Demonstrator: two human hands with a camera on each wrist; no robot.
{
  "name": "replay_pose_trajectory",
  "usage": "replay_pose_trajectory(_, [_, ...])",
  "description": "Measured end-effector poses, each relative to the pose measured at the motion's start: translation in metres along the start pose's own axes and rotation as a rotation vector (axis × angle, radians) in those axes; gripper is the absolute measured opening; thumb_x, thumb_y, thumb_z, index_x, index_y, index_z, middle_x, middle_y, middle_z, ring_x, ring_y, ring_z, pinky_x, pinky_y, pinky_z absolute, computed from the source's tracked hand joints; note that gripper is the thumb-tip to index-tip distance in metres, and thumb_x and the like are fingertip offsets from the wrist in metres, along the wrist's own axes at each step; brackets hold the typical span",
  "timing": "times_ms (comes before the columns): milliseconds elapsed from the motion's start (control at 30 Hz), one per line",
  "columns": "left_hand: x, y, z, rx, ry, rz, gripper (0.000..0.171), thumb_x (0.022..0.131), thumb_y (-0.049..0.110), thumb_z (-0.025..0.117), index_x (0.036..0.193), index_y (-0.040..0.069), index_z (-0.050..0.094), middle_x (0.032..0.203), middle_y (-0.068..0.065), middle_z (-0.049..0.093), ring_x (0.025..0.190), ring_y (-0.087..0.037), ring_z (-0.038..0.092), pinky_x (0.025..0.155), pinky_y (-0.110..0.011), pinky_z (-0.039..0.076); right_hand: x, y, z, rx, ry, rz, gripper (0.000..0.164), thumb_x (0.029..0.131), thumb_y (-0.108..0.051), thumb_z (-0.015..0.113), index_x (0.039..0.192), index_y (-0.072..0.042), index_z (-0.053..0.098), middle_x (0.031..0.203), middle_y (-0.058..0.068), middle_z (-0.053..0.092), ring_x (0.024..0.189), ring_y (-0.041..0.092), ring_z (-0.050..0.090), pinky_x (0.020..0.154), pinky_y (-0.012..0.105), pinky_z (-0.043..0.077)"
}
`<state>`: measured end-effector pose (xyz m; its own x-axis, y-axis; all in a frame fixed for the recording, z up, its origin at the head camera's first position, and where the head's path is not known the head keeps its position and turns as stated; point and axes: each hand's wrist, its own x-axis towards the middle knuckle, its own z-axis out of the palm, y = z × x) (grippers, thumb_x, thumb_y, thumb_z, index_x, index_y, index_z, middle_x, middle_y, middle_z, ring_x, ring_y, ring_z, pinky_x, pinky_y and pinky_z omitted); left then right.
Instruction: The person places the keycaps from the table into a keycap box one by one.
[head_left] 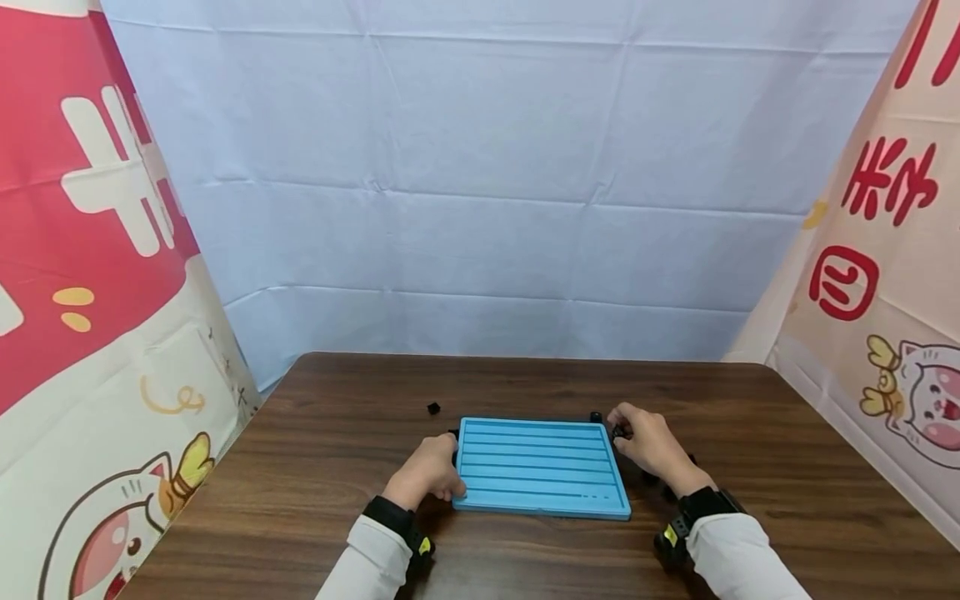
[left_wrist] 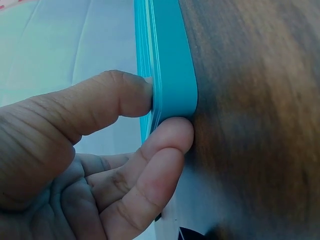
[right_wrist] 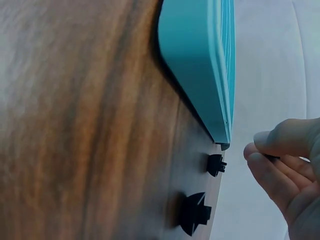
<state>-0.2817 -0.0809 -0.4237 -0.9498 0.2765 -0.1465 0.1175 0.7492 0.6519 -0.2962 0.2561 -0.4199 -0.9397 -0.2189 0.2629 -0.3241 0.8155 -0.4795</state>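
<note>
A light-blue rectangular tray (head_left: pixel 536 479) with raised ridges running across it lies on the wooden table. My left hand (head_left: pixel 429 471) grips its left edge near the front corner. In the left wrist view the thumb (left_wrist: pixel 122 95) presses the rim from above, and curled fingers (left_wrist: pixel 167 145) touch the side. Just off the tray's far right corner is my right hand (head_left: pixel 651 442). It pinches a small black piece (right_wrist: pixel 271 157) between thumb and fingertips; most of that piece is hidden, so its kind cannot be told.
Small black plastic pieces with prongs (right_wrist: pixel 194 214) stand on the table to the tray's right. One black piece (head_left: pixel 433 408) lies beyond its left end, another (head_left: pixel 596 417) behind its far right corner. A pale cloth (head_left: pixel 480 208) hangs behind the table (head_left: pixel 345 392).
</note>
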Motion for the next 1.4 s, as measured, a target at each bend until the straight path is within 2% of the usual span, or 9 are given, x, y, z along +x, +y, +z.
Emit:
replay_pose_trajectory(100, [0.0001, 0.0, -0.0019, -0.008, -0.005, -0.002, 0.075, 0.071, -0.005, 0.074, 0.136, -0.008, 0.036, 0.058, -0.009, 0.057, 0.047, -0.02, 0.056, 0.044, -0.031, 0.046, 0.0004, -0.0004, -0.0002, 0.003, 0.0, 0.012, 0.029, 0.08, 0.005, 0.067, 0.107, 0.004, 0.057, 0.097, 0.013, 0.059, 0.088, 0.029, 0.057, 0.07, 0.041, 0.05])
replay_pose_trajectory(300, [-0.0006, 0.0008, -0.0035, 0.006, -0.005, -0.002, 0.074, 0.071, -0.005, 0.073, 0.135, -0.009, 0.037, 0.057, -0.008, 0.057, 0.045, -0.019, 0.055, 0.044, -0.03, 0.046, 0.001, -0.0005, 0.0006, 0.014, -0.008, 0.038, 0.021, 0.079, 0.005, 0.068, 0.099, 0.002, 0.061, 0.087, 0.008, 0.06, 0.08, 0.024, 0.058, 0.064, 0.037, 0.05])
replay_pose_trajectory(567, [-0.0025, 0.0006, -0.0059, 0.008, -0.001, 0.012, 0.075, 0.071, -0.004, 0.074, 0.136, -0.008, 0.036, 0.057, -0.008, 0.057, 0.045, -0.018, 0.054, 0.044, -0.031, 0.046, 0.0012, -0.0026, -0.0002, 0.029, -0.002, 0.01, 0.021, 0.083, 0.001, 0.066, 0.104, 0.002, 0.063, 0.094, 0.01, 0.062, 0.087, 0.029, 0.058, 0.068, 0.04, 0.05])
replay_pose_trajectory(667, [-0.0022, 0.0002, -0.0068, 0.005, 0.002, 0.012, 0.074, 0.071, -0.004, 0.074, 0.135, -0.008, 0.038, 0.057, -0.008, 0.057, 0.045, -0.018, 0.054, 0.044, -0.03, 0.046, 0.0011, -0.0025, -0.0001, 0.029, -0.002, 0.012, 0.02, 0.083, 0.002, 0.066, 0.102, 0.0, 0.063, 0.092, 0.009, 0.061, 0.085, 0.027, 0.058, 0.066, 0.038, 0.049])
replay_pose_trajectory(767, [-0.0018, -0.0001, -0.0074, 0.002, 0.005, 0.004, 0.064, 0.071, -0.003, 0.074, 0.127, -0.009, 0.045, 0.056, -0.008, 0.057, 0.045, -0.018, 0.054, 0.045, -0.03, 0.046, 0.0004, -0.002, 0.0, 0.029, -0.001, 0.012, 0.019, 0.081, 0.003, 0.068, 0.099, -0.001, 0.063, 0.089, 0.007, 0.06, 0.081, 0.024, 0.057, 0.063, 0.036, 0.047])
replay_pose_trajectory(867, [-0.0019, -0.0004, -0.0081, 0.001, 0.009, -0.006, 0.045, 0.07, -0.003, 0.075, 0.108, -0.008, 0.051, 0.056, -0.009, 0.056, 0.046, -0.018, 0.055, 0.046, -0.03, 0.047, -0.0002, -0.0012, 0.0, 0.032, 0.007, 0.011, 0.019, 0.08, 0.003, 0.069, 0.098, -0.002, 0.062, 0.089, 0.007, 0.06, 0.08, 0.024, 0.056, 0.063, 0.036, 0.047])
replay_pose_trajectory(1000, [-0.0026, -0.001, -0.0086, -0.005, 0.008, -0.009, 0.032, 0.069, -0.004, 0.075, 0.088, -0.001, 0.049, 0.055, -0.01, 0.056, 0.046, -0.018, 0.055, 0.046, -0.03, 0.049, -0.0007, -0.0013, -0.0005, 0.037, 0.019, 0.017, 0.017, 0.081, 0.002, 0.068, 0.097, -0.003, 0.063, 0.089, 0.007, 0.06, 0.08, 0.024, 0.056, 0.064, 0.037, 0.047])
replay_pose_trajectory(1167, [-0.004, -0.0003, -0.0087, -0.025, 0.014, -0.01, 0.032, 0.069, -0.006, 0.073, 0.083, 0.001, 0.045, 0.055, -0.011, 0.056, 0.045, -0.019, 0.055, 0.045, -0.03, 0.048, 0.0004, -0.003, 0.0006, 0.044, -0.007, 0.022, 0.018, 0.081, -0.001, 0.069, 0.098, -0.002, 0.064, 0.087, 0.004, 0.059, 0.079, 0.021, 0.056, 0.064, 0.037, 0.047])
replay_pose_trajectory(1400, [-0.0049, 0.0034, -0.0063, -0.024, 0.005, -0.02, 0.031, 0.071, -0.007, 0.072, 0.088, -0.001, 0.048, 0.056, -0.012, 0.054, 0.045, -0.02, 0.054, 0.045, -0.032, 0.049, 0.0011, -0.0034, 0.0035, 0.038, -0.01, 0.009, 0.017, 0.082, -0.002, 0.069, 0.098, -0.003, 0.065, 0.083, 0.001, 0.059, 0.073, 0.016, 0.053, 0.062, 0.034, 0.046])
